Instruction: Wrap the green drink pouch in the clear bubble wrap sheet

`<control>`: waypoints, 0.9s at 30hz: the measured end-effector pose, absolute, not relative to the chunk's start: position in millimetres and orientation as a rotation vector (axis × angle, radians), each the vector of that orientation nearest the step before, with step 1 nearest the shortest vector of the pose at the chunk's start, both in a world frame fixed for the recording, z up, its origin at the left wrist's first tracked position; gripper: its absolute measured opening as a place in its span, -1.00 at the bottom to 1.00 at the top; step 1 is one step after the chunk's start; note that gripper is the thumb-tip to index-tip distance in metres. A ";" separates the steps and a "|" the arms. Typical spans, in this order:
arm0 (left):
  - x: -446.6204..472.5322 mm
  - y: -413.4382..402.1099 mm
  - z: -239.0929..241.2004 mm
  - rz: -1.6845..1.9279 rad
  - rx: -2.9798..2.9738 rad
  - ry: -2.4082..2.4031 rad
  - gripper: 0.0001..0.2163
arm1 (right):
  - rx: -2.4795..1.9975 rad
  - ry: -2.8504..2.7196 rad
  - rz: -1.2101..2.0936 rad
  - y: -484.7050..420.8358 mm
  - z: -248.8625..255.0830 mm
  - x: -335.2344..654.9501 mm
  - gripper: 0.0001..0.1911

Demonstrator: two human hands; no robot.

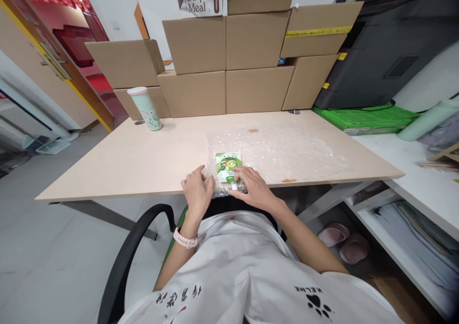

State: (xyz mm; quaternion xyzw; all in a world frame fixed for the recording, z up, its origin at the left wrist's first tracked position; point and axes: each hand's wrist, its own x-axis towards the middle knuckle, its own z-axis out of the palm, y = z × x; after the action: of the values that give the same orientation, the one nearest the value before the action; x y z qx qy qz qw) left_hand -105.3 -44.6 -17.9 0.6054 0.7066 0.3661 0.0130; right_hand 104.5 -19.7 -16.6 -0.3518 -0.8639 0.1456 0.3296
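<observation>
White printed T-shirt cloth [229,262] filled the near view, and just beyond it, both hands were busy! On the pale wood-topped bench [118,156] spread a clear bubble-wrap sheet [297,149]; at its near left corner lay a flat green-and-white kiwi-printed packet [226,165]. The left hand [198,188] bent its fingers by the wrap's edge; the right hand [254,188] touched the packet, thumb beside a small white-capped item [234,185]. Whether either grip was clasping anything couldn't be told. The packet looked light, soft, slick: best taken by its side edges.
</observation>
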 end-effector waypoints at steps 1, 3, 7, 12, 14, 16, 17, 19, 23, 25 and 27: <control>-105.0 -46.4 -17.2 1.124 1.880 2.162 -0.63 | -0.921 -2.255 0.363 -21.3 -17.4 102.5 -0.73; -104.1 -47.4 -15.7 1.125 1.854 2.059 -0.62 | -0.923 -2.250 0.334 -23.8 -17.9 99.9 -0.74; -86.7 -45.4 -7.4 1.331 1.715 1.862 -0.60 | -0.928 -2.191 0.373 -26.4 -18.0 102.9 -0.68; -33.7 -45.3 16.4 1.555 1.834 1.206 -0.63 | -1.007 -1.981 0.610 -26.5 -19.3 119.3 -0.43; -15.9 -42.4 22.5 1.466 1.991 1.101 -0.64 | -1.049 -1.934 0.642 -25.6 -20.3 128.2 -0.52; -1.9 -36.6 23.1 1.385 2.141 1.071 -0.63 | -1.093 -1.938 0.665 -25.2 -20.9 140.2 -0.65; 4.4 -33.0 21.4 1.345 2.210 1.059 -0.62 | -1.110 -1.948 0.673 -25.5 -20.9 147.7 -0.70; 16.7 -25.7 15.4 1.266 2.328 1.041 -0.63 | -1.114 -1.983 0.673 -27.6 -19.5 165.6 -0.76; 38.2 -16.9 1.5 1.102 2.471 1.088 -0.66 | -1.033 -2.138 0.601 -39.2 -10.7 202.8 -0.80; 44.3 -16.4 -2.1 1.036 2.490 1.149 -0.68 | -1.073 -2.177 0.529 -47.2 -4.2 215.7 -0.85; 47.0 -17.5 -2.8 0.976 2.507 1.207 -0.72 | -1.178 -2.123 0.421 -53.6 2.2 223.1 -0.87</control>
State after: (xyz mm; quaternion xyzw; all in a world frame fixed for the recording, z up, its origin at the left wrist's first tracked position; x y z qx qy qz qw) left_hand 47.0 -17.5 -2.8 0.8463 0.4073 0.3295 0.0963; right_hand 223.1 -53.6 2.2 -0.4509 -0.8126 0.1610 0.3323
